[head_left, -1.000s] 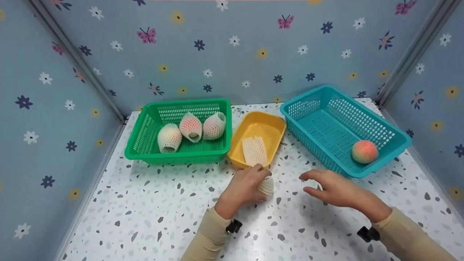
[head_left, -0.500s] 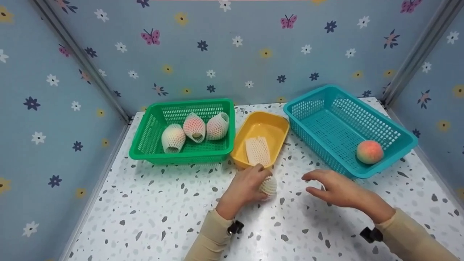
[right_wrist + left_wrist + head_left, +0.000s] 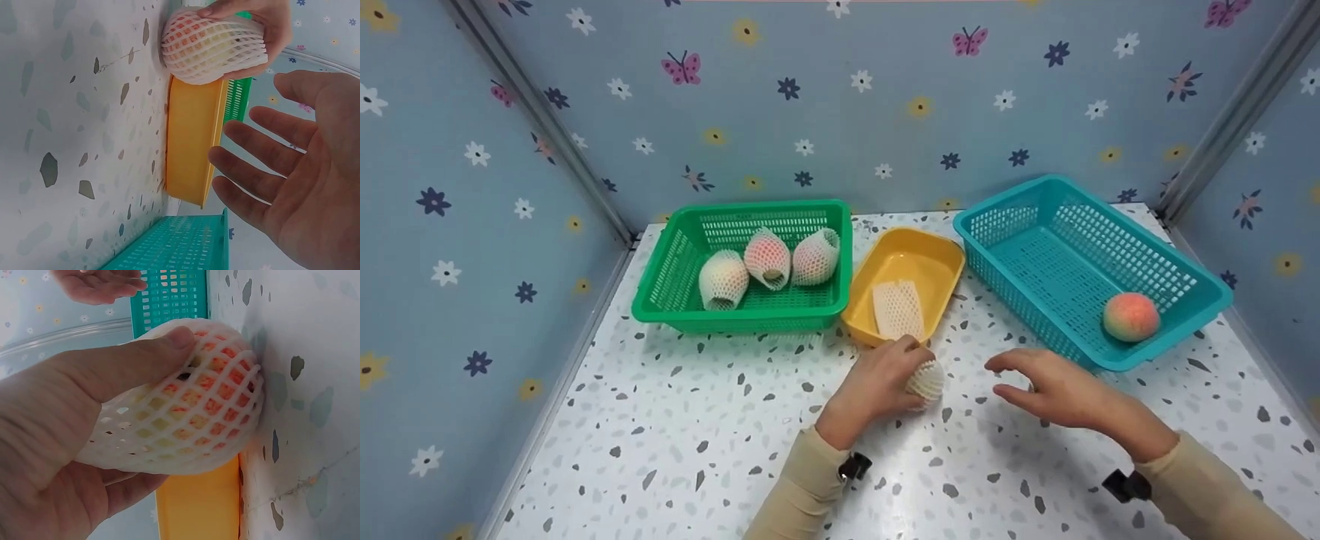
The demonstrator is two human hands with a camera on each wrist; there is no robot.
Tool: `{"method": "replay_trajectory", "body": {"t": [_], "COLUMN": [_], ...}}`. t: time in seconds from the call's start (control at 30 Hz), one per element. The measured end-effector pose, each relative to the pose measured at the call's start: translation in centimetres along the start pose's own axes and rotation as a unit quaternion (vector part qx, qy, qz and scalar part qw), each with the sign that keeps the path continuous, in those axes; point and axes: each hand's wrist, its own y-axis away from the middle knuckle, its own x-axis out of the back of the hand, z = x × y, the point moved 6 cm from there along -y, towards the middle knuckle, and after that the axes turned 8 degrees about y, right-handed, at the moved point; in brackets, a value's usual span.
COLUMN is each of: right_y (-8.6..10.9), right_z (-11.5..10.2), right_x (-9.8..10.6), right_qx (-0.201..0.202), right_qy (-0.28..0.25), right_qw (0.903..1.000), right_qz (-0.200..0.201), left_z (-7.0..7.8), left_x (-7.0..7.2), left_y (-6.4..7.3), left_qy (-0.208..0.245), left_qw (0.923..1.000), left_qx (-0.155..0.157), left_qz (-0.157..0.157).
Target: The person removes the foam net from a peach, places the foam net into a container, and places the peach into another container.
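Note:
My left hand [image 3: 877,386] grips a peach [image 3: 211,399] covered by a white foam net sleeve [image 3: 169,455], in front of the yellow tray. Thumb and fingers lie on either side of it, and it is on or just over the tabletop. Off to the right, my right hand [image 3: 1054,390] hovers with spread, slightly bent fingers and holds nothing. In the right wrist view its fingers [image 3: 253,169] are apart from the netted peach. A flat foam net [image 3: 898,309] lies in the yellow tray [image 3: 919,262].
At the back left, a green basket [image 3: 750,325] holds 3 netted peaches [image 3: 767,259]. The teal basket [image 3: 1020,311] at the right contains one bare peach [image 3: 1131,316]. Flower-patterned walls [image 3: 840,112] enclose the speckled tabletop [image 3: 697,420].
The view has shifted slightly, so the scene sits further right in the picture. My left hand keeps its grip on the netted peach; the right hand stays about where it was.

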Motion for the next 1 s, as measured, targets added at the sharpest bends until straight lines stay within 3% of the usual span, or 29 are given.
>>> {"method": "replay_trajectory", "body": {"t": [0.3,0.6,0.67,0.77,0.9,1.0], "right_y": [-0.4,-0.7,-0.9,-1.1,-1.5,-2.1], "right_z": [-0.5,-0.6,-0.7,-1.4,-2.9,-4.1], "right_x": [0.1,0.0,0.2,0.9,1.6,1.7], "right_qx": [0.019,0.016,0.021,0.053,0.113,0.138], "right_qy": [-0.008,-0.021,-0.024,-0.024,-0.027,-0.019], "right_qw": [0.9998,0.9996,0.999,0.9931,0.9735,0.9615], "right_qz": [0.003,0.009,0.033,0.102,0.197,0.237], "left_z": [-0.4,-1.0,-1.2,-1.7,-2.2,-2.7], "left_x": [0.3,1.5,1.8,2.3,2.9,3.6], "left_y": [0.3,0.6,0.7,0.9,1.2,1.5], "left_qy": [0.048,0.063,0.062,0.054,0.045,0.059], "left_qw": [0.9987,0.9972,0.997,0.9969,0.9956,0.9911], "left_qx": [-0.002,-0.008,-0.007,-0.005,0.001,0.008], "left_qz": [0.016,0.04,0.046,0.056,0.083,0.119]}}
